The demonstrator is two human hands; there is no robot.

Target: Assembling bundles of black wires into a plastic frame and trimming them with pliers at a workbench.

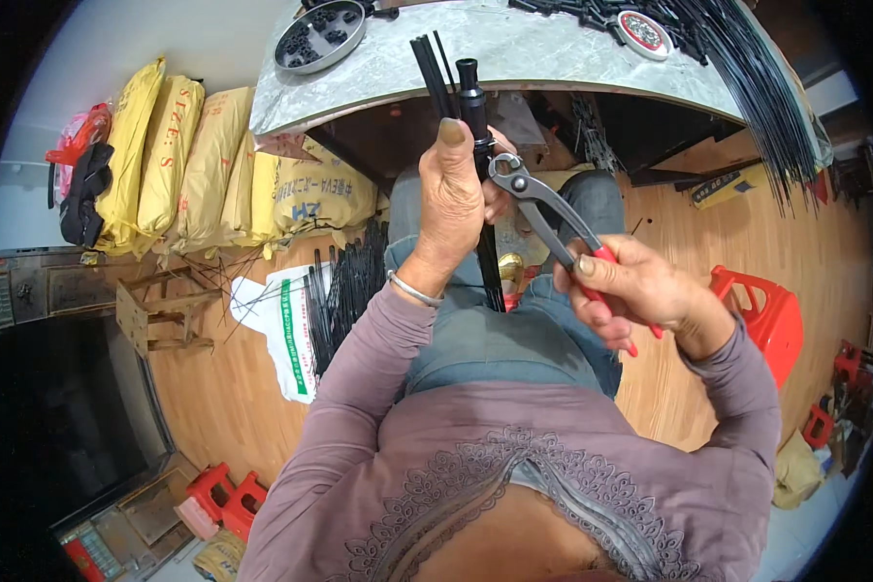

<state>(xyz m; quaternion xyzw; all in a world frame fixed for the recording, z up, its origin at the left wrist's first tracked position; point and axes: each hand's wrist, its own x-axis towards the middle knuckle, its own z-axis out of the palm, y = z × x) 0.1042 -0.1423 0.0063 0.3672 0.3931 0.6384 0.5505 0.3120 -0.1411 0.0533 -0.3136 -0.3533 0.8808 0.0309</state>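
Mauve top (pixel 514 412) at 6 o'clock; left hand (pixel 454 194) clasps black rods (pixel 432 78), right hand (pixel 638 286) wraps pincers (pixel 521 182); keep them square

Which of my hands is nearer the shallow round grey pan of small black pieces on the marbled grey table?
Your left hand. It is below and right of the pan in the picture; your right hand is farther right and lower still.

Bright centre, black curved edges.
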